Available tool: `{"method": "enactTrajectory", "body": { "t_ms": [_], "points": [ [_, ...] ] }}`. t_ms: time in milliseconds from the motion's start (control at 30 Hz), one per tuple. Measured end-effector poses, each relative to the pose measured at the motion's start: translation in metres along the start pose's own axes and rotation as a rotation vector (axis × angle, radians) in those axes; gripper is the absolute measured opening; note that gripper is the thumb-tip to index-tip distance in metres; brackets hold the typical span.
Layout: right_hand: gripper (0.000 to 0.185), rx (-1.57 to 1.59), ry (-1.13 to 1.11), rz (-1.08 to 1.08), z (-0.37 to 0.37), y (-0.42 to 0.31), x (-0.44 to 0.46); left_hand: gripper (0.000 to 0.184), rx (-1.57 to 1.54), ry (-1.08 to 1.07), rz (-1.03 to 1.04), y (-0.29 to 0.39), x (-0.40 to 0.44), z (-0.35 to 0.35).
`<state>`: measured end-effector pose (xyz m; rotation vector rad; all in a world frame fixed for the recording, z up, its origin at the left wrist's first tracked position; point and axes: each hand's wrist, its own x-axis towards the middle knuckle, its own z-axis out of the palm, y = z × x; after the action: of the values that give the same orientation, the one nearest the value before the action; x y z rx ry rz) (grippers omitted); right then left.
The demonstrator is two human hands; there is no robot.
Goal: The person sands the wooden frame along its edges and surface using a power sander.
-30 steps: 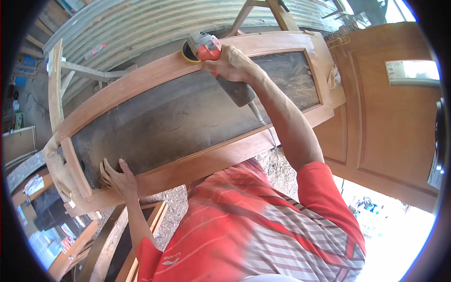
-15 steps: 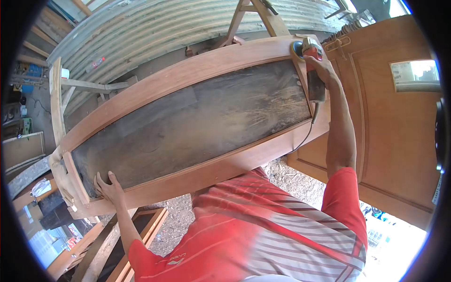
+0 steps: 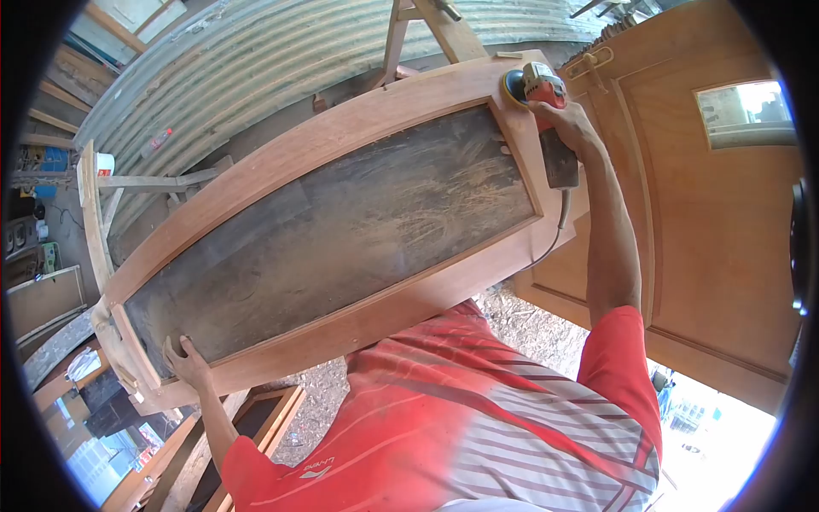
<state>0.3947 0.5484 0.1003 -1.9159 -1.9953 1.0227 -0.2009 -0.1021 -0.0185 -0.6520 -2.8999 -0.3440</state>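
My right hand (image 3: 565,126) grips an angle grinder (image 3: 559,158) with a round sanding disc (image 3: 514,88). The disc sits at the far right corner of a wooden door frame (image 3: 341,141), on its end rail; exact contact is hard to make out. A power cord (image 3: 563,213) trails from the tool's rear. My left hand (image 3: 189,365) rests at the near left corner of the frame, fingers spread over its inner edge and onto the dark, dust-covered panel (image 3: 324,239).
Wooden trestles (image 3: 94,213) stand beneath and behind the frame. A panelled wooden door (image 3: 708,230) with a small window stands at the right. Corrugated metal sheeting (image 3: 281,60) lines the back. Wood shavings (image 3: 533,320) cover the ground, and more frames (image 3: 273,418) lean at lower left.
The view has shifted, so the frame appears further left. The grinder has moved slightly along the end rail, toward me and away from the far corner. My left hand stays at the near left corner.
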Motion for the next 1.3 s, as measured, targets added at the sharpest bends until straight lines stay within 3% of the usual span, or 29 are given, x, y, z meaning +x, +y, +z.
{"method": "enactTrajectory", "body": {
  "t_ms": [67, 167, 300, 433, 533, 667, 800, 867, 933, 1033, 1200, 1300],
  "points": [
    [0.061, -0.047, 0.017, -0.009, 0.0, 0.03, 0.016, 0.059, 0.009, 0.029, 0.026, -0.004, 0.001, 0.003],
    [0.06, -0.067, 0.018, -0.028, 0.005, -0.012, -0.028, 0.059, 0.013, 0.025, 0.022, 0.0, 0.0, 0.001],
    [0.069, 0.101, -0.044, 0.077, -0.004, 0.019, 0.013, 0.058, -0.006, -0.007, 0.026, 0.002, 0.002, -0.002],
    [0.065, -0.031, -0.039, -0.123, 0.001, 0.012, 0.015, 0.058, -0.002, -0.005, 0.017, -0.001, 0.0, 0.0],
    [0.065, 0.072, 0.0, -0.079, 0.003, 0.005, 0.041, 0.058, -0.001, -0.001, 0.02, -0.002, 0.002, -0.001],
    [0.065, -0.014, -0.003, -0.207, 0.009, 0.0, 0.059, 0.058, -0.01, -0.003, -0.019, 0.005, 0.001, 0.001],
    [0.066, 0.092, -0.06, -0.065, 0.011, -0.018, 0.068, 0.057, 0.004, 0.012, 0.02, 0.002, 0.0, -0.002],
    [0.062, 0.04, -0.022, -0.226, 0.021, 0.002, 0.082, 0.056, -0.007, 0.02, 0.014, -0.001, 0.003, -0.002],
    [0.06, 0.003, -0.024, -0.246, 0.017, 0.003, 0.081, 0.056, -0.026, 0.01, 0.005, 0.003, -0.002, 0.003],
    [0.063, 0.032, -0.091, -0.085, 0.013, -0.013, 0.074, 0.055, -0.02, 0.01, 0.011, 0.001, 0.0, -0.002],
    [0.066, -0.018, -0.08, -0.319, 0.027, -0.006, 0.071, 0.056, 0.013, 0.005, -0.004, 0.005, 0.0, 0.0],
    [0.063, 0.03, -0.084, -0.279, 0.032, -0.032, 0.054, 0.055, 0.008, 0.025, -0.017, 0.004, -0.001, 0.002]
  ]
}}
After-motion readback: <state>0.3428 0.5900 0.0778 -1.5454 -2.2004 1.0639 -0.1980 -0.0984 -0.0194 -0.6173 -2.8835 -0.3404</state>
